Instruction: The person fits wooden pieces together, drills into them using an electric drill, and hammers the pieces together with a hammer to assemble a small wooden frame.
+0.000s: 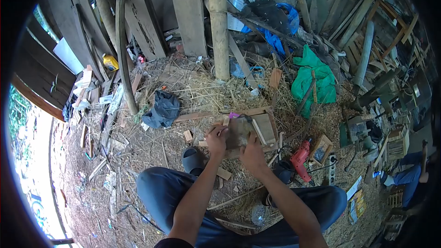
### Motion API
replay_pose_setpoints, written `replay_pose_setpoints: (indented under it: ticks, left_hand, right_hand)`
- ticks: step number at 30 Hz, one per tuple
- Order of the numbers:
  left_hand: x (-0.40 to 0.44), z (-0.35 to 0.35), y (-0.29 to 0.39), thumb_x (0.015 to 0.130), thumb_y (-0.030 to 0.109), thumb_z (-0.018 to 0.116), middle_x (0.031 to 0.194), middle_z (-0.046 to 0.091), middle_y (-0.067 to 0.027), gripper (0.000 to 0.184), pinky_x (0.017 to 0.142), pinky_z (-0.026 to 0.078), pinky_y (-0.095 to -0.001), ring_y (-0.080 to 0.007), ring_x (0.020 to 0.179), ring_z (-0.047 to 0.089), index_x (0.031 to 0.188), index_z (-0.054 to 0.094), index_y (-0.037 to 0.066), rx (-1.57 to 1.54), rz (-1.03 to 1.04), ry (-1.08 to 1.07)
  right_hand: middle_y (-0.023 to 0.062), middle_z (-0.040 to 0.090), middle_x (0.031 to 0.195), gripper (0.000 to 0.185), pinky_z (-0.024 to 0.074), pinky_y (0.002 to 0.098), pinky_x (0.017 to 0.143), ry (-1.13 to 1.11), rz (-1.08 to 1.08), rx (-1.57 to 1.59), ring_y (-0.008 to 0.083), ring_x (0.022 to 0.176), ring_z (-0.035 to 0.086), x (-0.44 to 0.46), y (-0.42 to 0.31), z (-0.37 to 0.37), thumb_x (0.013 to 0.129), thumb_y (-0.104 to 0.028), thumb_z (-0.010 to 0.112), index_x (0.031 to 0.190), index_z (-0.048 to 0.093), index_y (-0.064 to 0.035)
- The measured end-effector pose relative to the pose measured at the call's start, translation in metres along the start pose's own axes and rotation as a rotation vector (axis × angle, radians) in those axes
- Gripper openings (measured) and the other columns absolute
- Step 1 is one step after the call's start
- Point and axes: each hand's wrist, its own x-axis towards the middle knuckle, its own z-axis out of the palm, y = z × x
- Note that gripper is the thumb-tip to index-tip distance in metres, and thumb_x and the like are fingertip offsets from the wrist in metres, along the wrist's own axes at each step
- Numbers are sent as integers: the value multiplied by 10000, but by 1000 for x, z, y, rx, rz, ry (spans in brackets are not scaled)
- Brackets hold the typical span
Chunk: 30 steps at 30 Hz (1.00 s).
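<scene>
A flat wooden board (267, 128) lies on the ground between my feet. My left hand (216, 140) is at its left edge with the fingers curled closed; what they hold is too small to make out. A short light wood strip (226, 121) shows just beyond those fingers. My right hand (252, 152) is over the near side of the board, fingers bent and closed, their grip partly hidden. A narrow wood strip (259, 132) lies on the board to its right. At the board's far edge is a small purple piece (234, 115) beside a dark curved thing.
A red power drill (301, 160) lies to the right, near a small wooden box (321, 149) and a power strip (331, 170). Black plastic (162, 109) and a green sack (314, 80) lie beyond. A wooden post (217, 27) stands ahead. At far right, another person's leg (406, 179) shows.
</scene>
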Motion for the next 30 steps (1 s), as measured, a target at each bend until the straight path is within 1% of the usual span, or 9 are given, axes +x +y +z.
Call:
replay_pose_setpoints:
  ticks: [2,4,8,11,14,18,20,24,30]
  left_hand:
    - [3,3,8,698,58,751,859,684,-53,150,733,460,-348,-239,795,585,846,733,75,126,256,-33]
    - [1,12,5,695,69,749,851,685,-45,144,756,445,-356,-245,803,569,835,729,90,142,276,-16]
    - [-4,11,16,706,116,748,846,686,-25,133,798,420,-375,-250,817,548,833,706,113,193,221,-13]
    - [-7,7,13,711,146,751,851,686,-19,161,815,410,-388,-251,835,546,856,690,109,275,281,2]
    - [-6,10,1,726,199,752,848,675,-27,160,793,386,-403,-262,902,554,855,691,128,241,358,21]
    - [-11,8,0,727,214,761,878,675,-47,247,803,385,-410,-272,923,558,917,648,104,309,342,22]
    - [-12,10,4,717,214,779,917,636,-54,334,839,382,-407,-270,915,554,953,593,66,260,155,12]
    - [-15,12,0,717,215,785,929,603,-76,413,831,375,-415,-278,918,553,1000,533,52,274,184,13]
    - [-13,11,0,739,190,770,896,671,-80,423,847,367,-431,-288,938,578,1034,499,52,261,152,-3]
  right_hand:
    - [316,545,1005,542,530,485,677,91,-64,61,473,847,607,9,9,-4,868,-107,590,1289,313,92]
    - [276,593,801,424,493,510,642,-93,97,211,463,764,618,9,-1,-28,927,-151,532,1236,349,74]
    - [266,608,793,290,440,513,636,-1,41,262,471,764,598,-7,12,-31,956,-216,506,1097,461,33]
    - [270,594,736,296,432,520,609,-58,18,338,496,723,579,-14,7,-30,965,-211,485,1137,428,23]
    - [292,585,720,286,423,544,596,-160,40,152,513,706,571,-14,4,-27,972,-195,465,1156,384,9]
    - [289,587,701,269,453,546,546,-125,-95,85,489,653,593,-12,5,-17,990,-193,417,1149,365,18]
    - [290,585,689,266,458,548,543,-121,-111,92,491,643,592,-8,7,-12,988,-190,417,1147,363,17]
    - [284,584,668,266,467,542,524,-121,-149,42,490,622,594,-1,11,-6,983,-186,425,1138,352,17]
    - [283,587,668,235,482,539,530,-112,-159,-14,487,626,597,-1,10,-3,977,-169,430,1104,347,11]
